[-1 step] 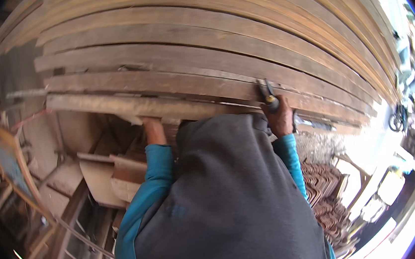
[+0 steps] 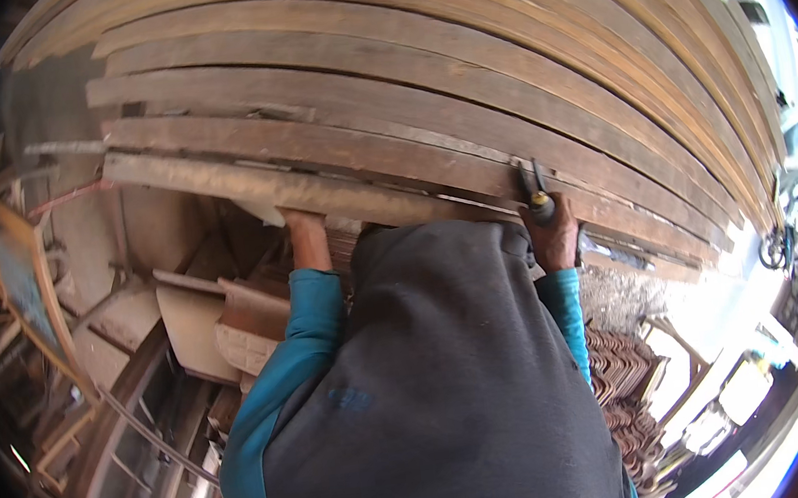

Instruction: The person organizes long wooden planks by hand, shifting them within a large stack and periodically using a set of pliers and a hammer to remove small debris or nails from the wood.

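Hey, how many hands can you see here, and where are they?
2: the left hand, partly hidden, at the near edge of the closest plank, and the right hand further right, holding a dark two-pronged tool.

Bright white daylight (image 2: pixel 702 306) at right, wavy reddish-brown tiles (image 2: pixel 622 371) stacked lower right, a wood-framed bluish rectangular panel (image 2: pixel 26 285) at left, a dark-brown wooden frame (image 2: pixel 119 415) below it

Long brown planks (image 2: pixel 385 101) side by side, narrow gaps between; small wood scrap (image 2: pixel 290 113) lying on them toward the left end.
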Action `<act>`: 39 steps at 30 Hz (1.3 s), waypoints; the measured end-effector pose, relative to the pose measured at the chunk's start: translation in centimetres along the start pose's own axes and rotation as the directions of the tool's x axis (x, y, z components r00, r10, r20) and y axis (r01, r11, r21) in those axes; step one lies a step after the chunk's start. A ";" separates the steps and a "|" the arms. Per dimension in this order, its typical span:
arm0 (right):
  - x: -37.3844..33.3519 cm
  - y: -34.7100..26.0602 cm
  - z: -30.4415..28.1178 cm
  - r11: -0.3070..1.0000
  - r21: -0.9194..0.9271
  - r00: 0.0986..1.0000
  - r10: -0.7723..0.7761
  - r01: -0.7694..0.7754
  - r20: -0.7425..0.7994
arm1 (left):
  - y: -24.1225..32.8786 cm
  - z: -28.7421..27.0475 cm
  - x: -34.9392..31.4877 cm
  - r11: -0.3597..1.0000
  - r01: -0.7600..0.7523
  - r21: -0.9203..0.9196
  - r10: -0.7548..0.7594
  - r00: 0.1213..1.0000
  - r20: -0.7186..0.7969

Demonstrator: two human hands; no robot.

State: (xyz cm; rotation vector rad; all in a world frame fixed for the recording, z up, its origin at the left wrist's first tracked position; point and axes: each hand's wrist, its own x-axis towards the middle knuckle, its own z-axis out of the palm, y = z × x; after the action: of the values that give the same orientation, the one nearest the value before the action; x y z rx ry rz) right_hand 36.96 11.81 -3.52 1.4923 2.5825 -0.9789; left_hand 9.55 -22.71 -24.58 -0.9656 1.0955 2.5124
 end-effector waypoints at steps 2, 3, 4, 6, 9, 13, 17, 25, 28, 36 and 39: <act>0.1 0.5 0.4 0.999 0.001 0.999 -0.036 0.036 -0.012 | 2.8 1.5 -1.6 0.999 -0.045 -0.027 0.043 0.997 -0.058; 0.2 0.7 0.6 0.998 0.005 0.998 -0.067 0.067 -0.005 | 4.3 3.0 -2.7 0.983 -0.073 0.169 0.132 0.917 -0.376; 0.4 0.6 0.5 0.995 0.001 0.995 -0.096 0.096 0.001 | 5.3 3.3 -3.7 0.940 -0.021 0.342 0.249 0.729 -0.638; 0.8 0.4 0.6 0.994 -0.002 0.993 -0.114 0.114 0.014 | 7.5 0.3 -3.6 0.874 -0.266 0.407 0.463 0.710 -0.531; 1.0 1.0 1.0 0.995 -0.022 0.995 -0.099 0.100 0.009 | 10.3 3.4 -5.3 0.687 -0.363 0.630 0.617 0.750 -0.241; 0.9 0.0 0.7 0.996 -0.026 0.997 -0.081 0.081 -0.006 | 10.2 4.0 -2.9 0.901 -0.272 0.338 0.387 0.856 -0.342; 0.5 -0.8 0.5 1.000 -0.021 1.000 -0.021 0.020 -0.009 | 8.7 6.6 -4.2 0.995 0.001 -0.103 0.006 0.997 0.074; 1.0 0.4 1.1 0.999 -0.029 0.998 -0.041 0.040 -0.044 | 5.1 1.5 2.5 0.968 -0.151 -0.202 0.183 0.972 0.150; 0.6 -0.6 1.1 0.998 -0.058 0.998 -0.024 0.021 -0.061 | 5.3 1.8 2.2 0.972 -0.142 -0.185 0.165 0.979 0.117; 0.9 -0.4 1.3 0.998 -0.060 0.998 -0.029 0.026 -0.061 | 5.5 2.4 1.5 0.982 -0.095 -0.165 0.111 0.990 0.091; 0.9 -0.1 1.5 0.996 -0.070 0.994 -0.055 0.049 -0.090 | 5.4 2.4 1.9 0.986 -0.072 -0.149 0.075 0.997 0.014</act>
State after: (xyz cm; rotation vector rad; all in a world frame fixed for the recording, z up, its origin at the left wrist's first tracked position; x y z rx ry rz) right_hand 35.94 11.72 -4.99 1.4955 2.7015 -0.8366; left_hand 4.51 -24.86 -21.59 -0.9528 0.9661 2.6895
